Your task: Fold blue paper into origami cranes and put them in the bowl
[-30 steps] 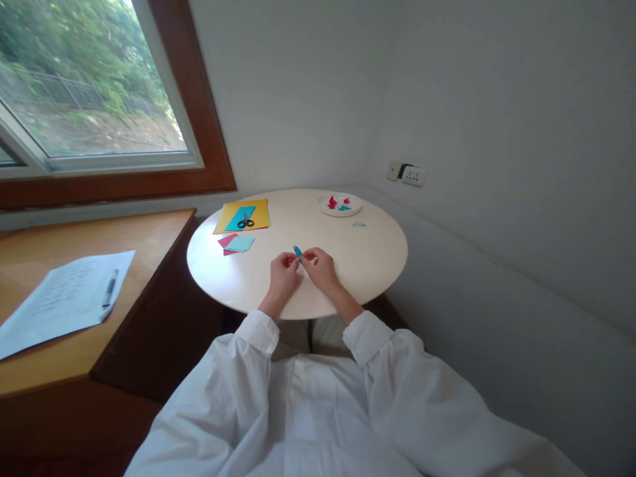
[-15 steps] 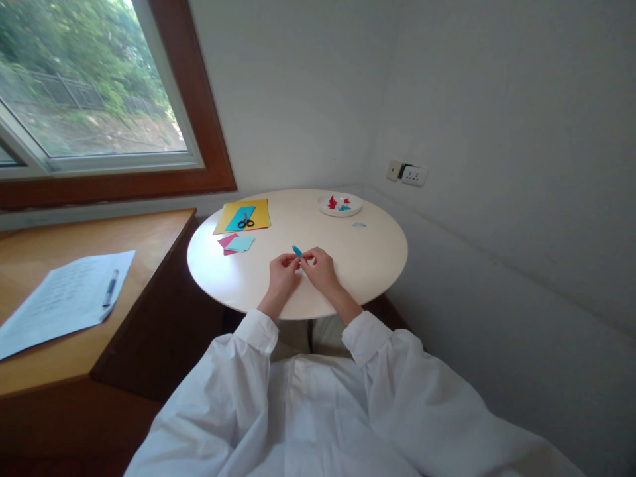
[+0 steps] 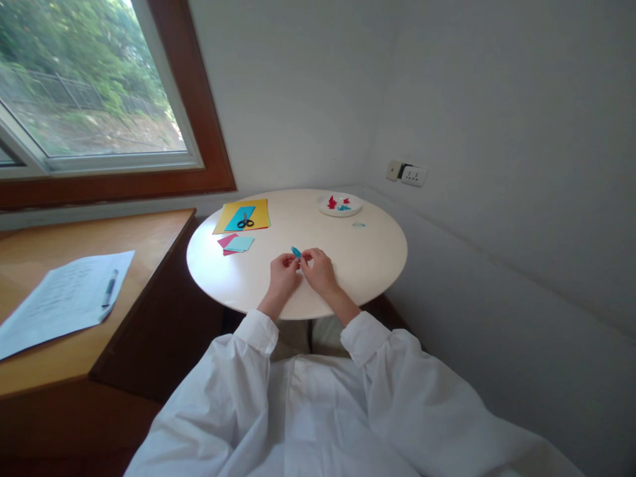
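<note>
A small piece of folded blue paper (image 3: 297, 252) is pinched between my two hands above the near half of the round white table (image 3: 348, 271). My left hand (image 3: 285, 273) grips it low on its left side, thumb and fingers closed together. On the other side, the thumb and forefinger of my right hand (image 3: 318, 270) close on the same paper. Its pointed end sticks up beyond my fingertips; the lower part is hidden by them. Left of my hands lie small pink and pale-blue paper squares (image 3: 240, 244).
Black-handled scissors (image 3: 245, 222) rest on a blue sheet over yellow paper (image 3: 226, 215). A white plate (image 3: 325, 211) at the back holds small red and blue folded pieces. A thin greenish scrap (image 3: 358, 225) lies near it. Left, a wooden desk (image 3: 163, 232) bears written paper and a pen (image 3: 110, 288).
My right hand has shifted very slightly left at the paper, and the paper's tip looks a little more spread. Both hands keep their hold.
</note>
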Motion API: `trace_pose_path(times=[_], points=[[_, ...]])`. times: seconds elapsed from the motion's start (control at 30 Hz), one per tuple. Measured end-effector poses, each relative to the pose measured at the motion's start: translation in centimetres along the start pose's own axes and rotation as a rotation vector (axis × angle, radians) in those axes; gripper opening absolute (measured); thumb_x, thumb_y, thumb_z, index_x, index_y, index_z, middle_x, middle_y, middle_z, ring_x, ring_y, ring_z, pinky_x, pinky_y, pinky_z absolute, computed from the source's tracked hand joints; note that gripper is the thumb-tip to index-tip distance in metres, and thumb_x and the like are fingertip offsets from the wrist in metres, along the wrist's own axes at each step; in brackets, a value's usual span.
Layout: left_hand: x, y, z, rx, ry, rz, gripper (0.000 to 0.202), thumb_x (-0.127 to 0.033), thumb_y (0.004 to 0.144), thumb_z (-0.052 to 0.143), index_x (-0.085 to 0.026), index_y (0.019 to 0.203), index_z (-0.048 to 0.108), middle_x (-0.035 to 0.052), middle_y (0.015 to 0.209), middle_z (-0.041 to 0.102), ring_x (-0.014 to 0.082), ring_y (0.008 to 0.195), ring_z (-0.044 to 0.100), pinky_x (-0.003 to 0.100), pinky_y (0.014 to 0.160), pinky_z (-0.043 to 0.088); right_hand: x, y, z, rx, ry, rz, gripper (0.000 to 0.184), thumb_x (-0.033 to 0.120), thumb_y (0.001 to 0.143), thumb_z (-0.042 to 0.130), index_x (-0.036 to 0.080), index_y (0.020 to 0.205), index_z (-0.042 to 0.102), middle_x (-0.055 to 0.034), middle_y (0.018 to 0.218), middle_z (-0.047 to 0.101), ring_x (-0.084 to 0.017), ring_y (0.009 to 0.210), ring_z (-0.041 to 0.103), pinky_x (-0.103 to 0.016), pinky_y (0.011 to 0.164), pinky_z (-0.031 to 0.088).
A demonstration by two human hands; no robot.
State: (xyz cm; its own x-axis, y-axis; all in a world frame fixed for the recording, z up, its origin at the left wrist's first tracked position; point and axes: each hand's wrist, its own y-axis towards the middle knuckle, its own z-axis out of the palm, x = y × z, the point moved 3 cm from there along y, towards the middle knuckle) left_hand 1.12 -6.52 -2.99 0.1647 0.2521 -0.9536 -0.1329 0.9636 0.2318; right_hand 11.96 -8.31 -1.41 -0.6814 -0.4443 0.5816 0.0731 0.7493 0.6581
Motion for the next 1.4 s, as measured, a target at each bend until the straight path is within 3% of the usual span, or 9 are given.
trace_pose_path(times=[0.33, 0.67, 0.87, 1.1, 1.4], points=[[0.0, -0.2, 0.1, 0.017, -0.055, -0.054, 0.015, -0.023, 0.058, 0.072, -0.012, 0.061, 0.063, 0.0023, 0.057, 0.063, 0.0142, 0.057, 0.059, 0.03, 0.063, 0.046, -0.2, 0.0, 0.1, 0.009, -0.031, -0.023, 0.009, 0.014, 0.078, 0.052, 0.02, 0.075, 0.059, -0.0045, 0.079, 0.062, -0.019, 0.078, 0.056, -0.032, 0.074, 0.045], [0.1, -0.2, -0.3, 0.023, -0.13, -0.052, 0.022, -0.028, 0.058, 0.074, -0.011, 0.068, 0.064, 0.0041, 0.065, 0.065, 0.0141, 0.062, 0.06, 0.032, 0.071, 0.047, -0.3, 0.2, 0.2, 0.026, 0.079, -0.102, 0.014, 0.01, 0.077, 0.055, 0.02, 0.075, 0.065, -0.005, 0.079, 0.063, -0.02, 0.082, 0.055, -0.033, 0.077, 0.047], [0.2, 0.0, -0.4, 0.006, -0.147, -0.044, 0.026, -0.03, 0.057, 0.076, -0.012, 0.07, 0.062, 0.0031, 0.067, 0.064, 0.0138, 0.063, 0.06, 0.032, 0.069, 0.047, -0.9, 0.4, 0.2, 0.008, 0.142, -0.064, 0.015, 0.012, 0.076, 0.058, 0.021, 0.077, 0.07, -0.0059, 0.084, 0.062, -0.02, 0.085, 0.054, -0.035, 0.079, 0.047], [0.0, 0.0, -0.4, 0.004, -0.136, -0.021, 0.027, -0.031, 0.056, 0.076, -0.013, 0.07, 0.06, 0.0017, 0.067, 0.062, 0.0123, 0.063, 0.058, 0.029, 0.067, 0.047, -0.8, 0.3, 0.2, 0.052, 0.238, -0.023, 0.017, 0.013, 0.074, 0.055, 0.019, 0.08, 0.07, -0.0068, 0.089, 0.065, -0.019, 0.09, 0.057, -0.03, 0.066, 0.049], [-0.3, -0.1, -0.3, 0.014, -0.119, -0.001, 0.026, -0.03, 0.058, 0.075, -0.013, 0.07, 0.061, 0.0017, 0.067, 0.063, 0.0121, 0.063, 0.058, 0.028, 0.066, 0.046, -1.1, 0.4, 0.2, 0.067, 0.314, 0.051, 0.02, 0.012, 0.073, 0.053, 0.02, 0.079, 0.07, -0.0061, 0.091, 0.065, -0.018, 0.09, 0.058, -0.029, 0.067, 0.049]])
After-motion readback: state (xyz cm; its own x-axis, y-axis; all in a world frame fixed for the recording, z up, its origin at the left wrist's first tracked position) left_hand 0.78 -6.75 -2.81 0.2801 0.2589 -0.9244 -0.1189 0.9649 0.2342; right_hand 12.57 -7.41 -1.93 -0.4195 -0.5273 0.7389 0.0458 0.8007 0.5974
